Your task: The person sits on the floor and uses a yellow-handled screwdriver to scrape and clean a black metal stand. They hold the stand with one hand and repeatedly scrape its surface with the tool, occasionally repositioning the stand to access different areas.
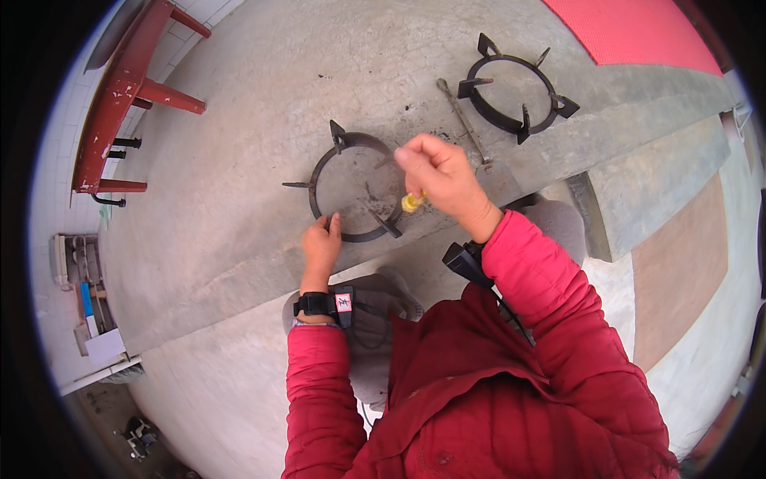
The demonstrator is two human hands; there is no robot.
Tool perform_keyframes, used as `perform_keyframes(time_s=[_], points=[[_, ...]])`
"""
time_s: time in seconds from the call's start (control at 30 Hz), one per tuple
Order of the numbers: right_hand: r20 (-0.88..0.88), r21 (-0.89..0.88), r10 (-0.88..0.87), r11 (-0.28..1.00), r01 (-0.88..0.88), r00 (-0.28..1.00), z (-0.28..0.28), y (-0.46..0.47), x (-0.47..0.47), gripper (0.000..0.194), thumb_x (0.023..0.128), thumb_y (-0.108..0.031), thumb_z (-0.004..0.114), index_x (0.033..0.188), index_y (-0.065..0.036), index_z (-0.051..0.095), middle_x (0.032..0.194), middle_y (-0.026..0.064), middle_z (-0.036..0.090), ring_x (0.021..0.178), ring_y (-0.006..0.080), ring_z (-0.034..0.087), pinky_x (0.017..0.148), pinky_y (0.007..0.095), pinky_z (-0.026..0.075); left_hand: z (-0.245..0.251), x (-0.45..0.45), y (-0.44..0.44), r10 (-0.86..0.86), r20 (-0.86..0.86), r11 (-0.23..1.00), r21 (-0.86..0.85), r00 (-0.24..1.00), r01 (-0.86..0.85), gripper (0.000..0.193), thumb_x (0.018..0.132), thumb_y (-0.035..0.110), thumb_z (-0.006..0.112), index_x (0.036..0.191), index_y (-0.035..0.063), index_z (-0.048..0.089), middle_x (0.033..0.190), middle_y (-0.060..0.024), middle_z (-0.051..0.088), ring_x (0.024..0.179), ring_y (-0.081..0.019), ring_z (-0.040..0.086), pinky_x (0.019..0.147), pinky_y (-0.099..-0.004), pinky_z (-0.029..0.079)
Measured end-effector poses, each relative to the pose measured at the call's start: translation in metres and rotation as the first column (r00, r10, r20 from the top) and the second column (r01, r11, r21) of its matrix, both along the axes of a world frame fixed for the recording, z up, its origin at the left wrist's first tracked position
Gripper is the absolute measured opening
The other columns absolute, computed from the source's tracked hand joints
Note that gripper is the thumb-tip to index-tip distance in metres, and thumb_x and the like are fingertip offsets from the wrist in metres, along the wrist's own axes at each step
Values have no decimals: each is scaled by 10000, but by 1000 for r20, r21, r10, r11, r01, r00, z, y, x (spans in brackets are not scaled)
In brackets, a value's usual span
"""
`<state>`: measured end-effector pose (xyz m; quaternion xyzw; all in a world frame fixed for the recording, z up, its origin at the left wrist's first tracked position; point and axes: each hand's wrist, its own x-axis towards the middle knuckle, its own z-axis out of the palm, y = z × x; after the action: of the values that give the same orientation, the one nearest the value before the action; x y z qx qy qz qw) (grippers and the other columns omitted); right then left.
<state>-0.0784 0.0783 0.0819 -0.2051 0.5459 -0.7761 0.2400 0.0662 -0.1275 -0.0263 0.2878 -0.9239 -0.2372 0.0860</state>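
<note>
My left hand (321,240) grips the lower left rim of a black metal gas-stove pot support ring (317,164), which has upright prongs and lies on the concrete. Over the right side of this ring is my right hand (435,170), closed on a tool whose yellow handle end (413,202) sticks out below the fingers; the rest of the tool is hidden or blurred. A second black support ring (479,106) with prongs lies further off at the upper right. Between the two rings rests a long metal wrench (462,118). Dark flakes of debris are scattered around the near ring.
The concrete ledge (239,272) drops to a lower floor by my knees. A worn red bench (111,120) stands at the left, with a tray of tools (90,281) further down. A pink mat (646,30) lies at upper right, and a concrete block (658,185) stands at the right.
</note>
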Motion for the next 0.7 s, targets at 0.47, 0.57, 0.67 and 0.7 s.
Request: perform_keyframes(time_s=[0.47, 0.57, 0.67, 0.7], points=[[-807, 131, 219, 972, -195, 549, -2, -34, 69, 237, 784, -237, 558, 628, -70, 493, 542, 110, 522, 483, 301, 541, 440, 388, 429, -1, 0, -3, 2, -8, 1000, 30, 1000, -2, 401, 839, 375, 519, 682, 7, 553, 594, -199, 538, 575, -394, 518, 516, -427, 406], [-819, 146, 192, 981, -127, 541, -6, -36, 79, 237, 781, -246, 563, 632, -74, 497, 532, 109, 525, 475, 303, 539, 437, 392, 426, 1, 2, 0, -1, -10, 1000, -21, 1000, 1, 396, 839, 373, 519, 691, 8, 560, 610, -202, 546, 588, -394, 527, 520, -429, 409], [-659, 79, 116, 993, -85, 743, -4, -28, 60, 202, 784, -207, 581, 661, -58, 521, 493, 98, 507, 453, 257, 540, 422, 344, 406, 2, 1, 0, -37, -24, 998, -47, 999, 36, 387, 839, 365, 518, 706, 6, 572, 635, -208, 558, 613, -397, 541, 531, -433, 417], [-566, 57, 67, 997, -42, 822, -1, -26, 48, 197, 787, -197, 585, 667, -54, 523, 479, 87, 498, 439, 228, 540, 414, 324, 398, 2, 1, 0, -29, 20, 998, -48, 999, 30, 384, 840, 362, 517, 711, 5, 577, 644, -210, 561, 622, -398, 545, 535, -434, 419]])
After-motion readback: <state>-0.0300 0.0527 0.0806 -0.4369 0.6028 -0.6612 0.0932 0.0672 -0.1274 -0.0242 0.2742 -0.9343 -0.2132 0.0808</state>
